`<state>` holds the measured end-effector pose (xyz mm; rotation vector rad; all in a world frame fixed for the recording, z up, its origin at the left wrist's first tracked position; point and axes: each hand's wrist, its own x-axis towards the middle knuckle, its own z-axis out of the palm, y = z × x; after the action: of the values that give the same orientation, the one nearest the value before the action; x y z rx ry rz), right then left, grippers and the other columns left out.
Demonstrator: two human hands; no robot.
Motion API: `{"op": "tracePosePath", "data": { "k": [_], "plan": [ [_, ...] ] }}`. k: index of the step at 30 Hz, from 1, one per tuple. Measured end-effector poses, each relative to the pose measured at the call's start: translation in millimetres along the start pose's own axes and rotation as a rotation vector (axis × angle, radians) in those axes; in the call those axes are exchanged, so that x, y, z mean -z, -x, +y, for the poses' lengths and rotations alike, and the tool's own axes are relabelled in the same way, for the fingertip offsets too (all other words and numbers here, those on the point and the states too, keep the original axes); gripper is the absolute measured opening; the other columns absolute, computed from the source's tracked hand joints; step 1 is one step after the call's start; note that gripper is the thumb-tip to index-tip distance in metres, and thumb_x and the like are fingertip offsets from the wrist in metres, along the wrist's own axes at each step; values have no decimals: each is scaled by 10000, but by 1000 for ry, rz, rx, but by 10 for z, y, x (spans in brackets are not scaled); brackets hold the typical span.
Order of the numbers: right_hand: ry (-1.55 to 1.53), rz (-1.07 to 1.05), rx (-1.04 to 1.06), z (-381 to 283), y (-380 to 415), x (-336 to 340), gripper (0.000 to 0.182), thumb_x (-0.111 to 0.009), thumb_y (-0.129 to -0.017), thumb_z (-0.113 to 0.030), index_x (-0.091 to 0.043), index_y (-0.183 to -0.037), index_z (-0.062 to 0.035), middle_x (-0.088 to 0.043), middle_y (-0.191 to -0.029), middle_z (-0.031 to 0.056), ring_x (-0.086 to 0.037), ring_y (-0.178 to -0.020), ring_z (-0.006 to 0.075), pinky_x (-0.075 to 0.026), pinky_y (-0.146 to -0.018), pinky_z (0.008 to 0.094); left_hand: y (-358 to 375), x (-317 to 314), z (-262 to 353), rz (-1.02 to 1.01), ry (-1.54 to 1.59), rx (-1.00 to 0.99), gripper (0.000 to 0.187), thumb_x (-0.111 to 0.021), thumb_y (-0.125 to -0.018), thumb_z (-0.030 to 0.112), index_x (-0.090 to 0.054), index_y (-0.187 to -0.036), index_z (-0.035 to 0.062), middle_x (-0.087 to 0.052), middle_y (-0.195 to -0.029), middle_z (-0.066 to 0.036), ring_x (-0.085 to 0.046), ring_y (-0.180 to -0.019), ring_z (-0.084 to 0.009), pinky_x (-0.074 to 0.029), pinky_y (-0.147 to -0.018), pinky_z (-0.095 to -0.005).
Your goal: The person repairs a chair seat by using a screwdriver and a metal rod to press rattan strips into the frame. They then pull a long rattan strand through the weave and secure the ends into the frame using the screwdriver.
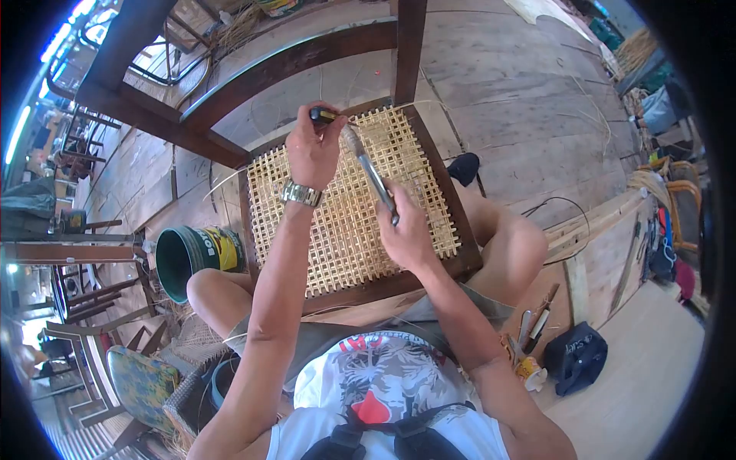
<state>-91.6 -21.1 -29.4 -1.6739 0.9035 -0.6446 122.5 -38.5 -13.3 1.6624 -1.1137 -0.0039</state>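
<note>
A wooden chair with a woven cane seat lies in front of me between my legs. Over the seat's far part, my left hand is closed around a tool with a black-and-yellow handle; its working end is hard to make out. My right hand grips a silver metal tool over the right side of the weave. That tool's pale, worn far end comes close to the left hand's fingers, and its dark near end shows by my right fingers. Loose cane strands stick out at the seat's edges.
The chair's dark backrest frame rises beyond the seat. A green bucket lies tipped at left. At right are a dark cap, hand tools and long wood strips. Other chair frames crowd the left.
</note>
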Motion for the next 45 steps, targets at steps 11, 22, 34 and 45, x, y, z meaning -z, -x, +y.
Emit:
{"op": "tracePosePath", "data": {
  "k": [11,22,34,45],
  "plan": [
    [31,-111,117,116,11,-46,397,-614,-977,-87,-553,-1359,7,-684,-893,211,-699,-750,314,-530,-682,413,-117,-3,-29,-99,-126,-19,292,-816,-921,170,-633,-1126,70,-745,-877,-69,-702,-756,-145,-557,-698,-308],
    [-112,32,-56,103,159,134,393,-600,-1013,-129,-554,-1388,-20,-632,-821,72,-605,-661,151,-506,-628,345,-136,-69,-29,-67,-35,-27,279,-808,-912,153,-624,-1105,69,-739,-838,-94,-710,-711,-203,-549,-652,-342],
    [-104,179,158,100,43,362,403,-596,-1030,-154,-531,-1401,-11,-655,-979,124,-623,-800,205,-519,-731,369,-34,69,-119,-82,10,41,270,-813,-919,136,-645,-1116,58,-755,-906,-78,-707,-785,-135,-558,-711,-304],
    [-208,-25,-87,100,1217,450,446,-632,-1006,-98,-532,-1431,-11,-611,-883,50,-562,-758,101,-483,-684,285,594,274,170,-187,120,72,261,-776,-945,89,-655,-1173,51,-756,-1021,-69,-709,-903,-122,-572,-801,-268]
  ]
}}
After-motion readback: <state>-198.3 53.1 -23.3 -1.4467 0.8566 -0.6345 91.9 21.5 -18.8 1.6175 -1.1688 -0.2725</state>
